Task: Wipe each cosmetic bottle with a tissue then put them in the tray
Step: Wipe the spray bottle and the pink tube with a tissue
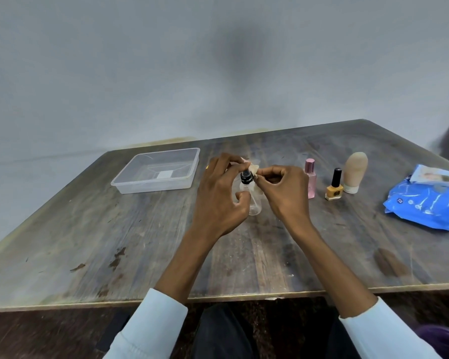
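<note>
A clear bottle (255, 203) with a black spray top stands at the table's middle. My left hand (222, 195) curls round its body from the left, thumb against the plastic. My right hand (283, 187) pinches a small pale tissue (253, 169) at the bottle's black top. To the right stand a pink bottle (310, 178), a yellow nail polish bottle (334, 187) with a black cap, and a beige tube (355, 172) upside down on its cap. The clear plastic tray (130, 183) sits at the back left with no bottles in it.
A blue pack of wipes (425, 206) lies at the right edge of the worn wooden table (114, 250). A grey wall rises behind the table. My knees show below the near table edge.
</note>
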